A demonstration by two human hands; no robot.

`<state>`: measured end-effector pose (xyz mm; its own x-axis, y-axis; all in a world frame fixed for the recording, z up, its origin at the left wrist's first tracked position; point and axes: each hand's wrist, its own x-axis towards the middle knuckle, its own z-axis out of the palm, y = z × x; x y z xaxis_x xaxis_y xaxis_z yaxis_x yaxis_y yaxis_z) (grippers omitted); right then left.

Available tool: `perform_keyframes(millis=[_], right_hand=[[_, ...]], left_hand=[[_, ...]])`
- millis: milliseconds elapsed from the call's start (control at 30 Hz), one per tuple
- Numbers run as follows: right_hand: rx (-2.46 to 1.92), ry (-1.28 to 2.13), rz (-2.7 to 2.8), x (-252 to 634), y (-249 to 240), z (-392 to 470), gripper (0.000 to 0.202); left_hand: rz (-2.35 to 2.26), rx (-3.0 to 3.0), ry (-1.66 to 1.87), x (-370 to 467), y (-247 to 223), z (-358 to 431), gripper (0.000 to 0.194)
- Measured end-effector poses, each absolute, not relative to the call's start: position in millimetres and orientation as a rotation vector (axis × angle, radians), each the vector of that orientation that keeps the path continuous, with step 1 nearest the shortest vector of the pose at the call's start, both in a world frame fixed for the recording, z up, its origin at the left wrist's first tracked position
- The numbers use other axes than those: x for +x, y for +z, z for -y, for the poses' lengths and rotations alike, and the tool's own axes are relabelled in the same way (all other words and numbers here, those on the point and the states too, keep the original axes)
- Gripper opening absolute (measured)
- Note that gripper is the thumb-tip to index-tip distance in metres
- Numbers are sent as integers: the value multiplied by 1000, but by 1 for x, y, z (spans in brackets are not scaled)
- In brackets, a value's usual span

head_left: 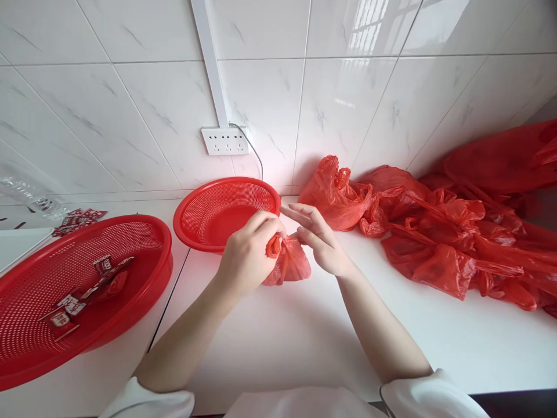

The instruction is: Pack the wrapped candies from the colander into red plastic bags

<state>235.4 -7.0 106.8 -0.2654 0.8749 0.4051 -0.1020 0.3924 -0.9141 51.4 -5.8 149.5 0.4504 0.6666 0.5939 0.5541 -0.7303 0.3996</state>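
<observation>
A small red plastic bag (292, 262) rests on the white table, its top bunched up. My left hand (249, 251) is closed around the gathered neck, and a twist of red plastic pokes out below the thumb. On the bag's right side is my right hand (321, 241), its fingers stretched out and apart. Its thumb side is close to the top of the bag; whether it touches the plastic I cannot make out. Just behind my left hand stands a round red plastic basket (221, 217) with perforated walls.
A larger red basket (148, 278) at left holds several small printed packets (72, 305). More packets (80, 220) and a clear plastic bottle (32, 194) lie behind it. Red plastic bags (461, 244) pile up along the right. A power strip (225, 141) with a cable is on the tiled wall.
</observation>
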Motion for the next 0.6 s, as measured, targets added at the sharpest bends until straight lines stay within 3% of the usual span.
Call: perform_keyframes(millis=[233,500,600], right_hand=[[-677,1114,1504,232,99,-2,20],[-729,1131,1507,242,100,0,22],[-800,952,1572,244,99,1,20]], left_hand=[[-753,2837,1666,43,103,-12,25],[-704,2760,1592,29,99,-11,42],[-793,2737,1649,24,98,-10,41]])
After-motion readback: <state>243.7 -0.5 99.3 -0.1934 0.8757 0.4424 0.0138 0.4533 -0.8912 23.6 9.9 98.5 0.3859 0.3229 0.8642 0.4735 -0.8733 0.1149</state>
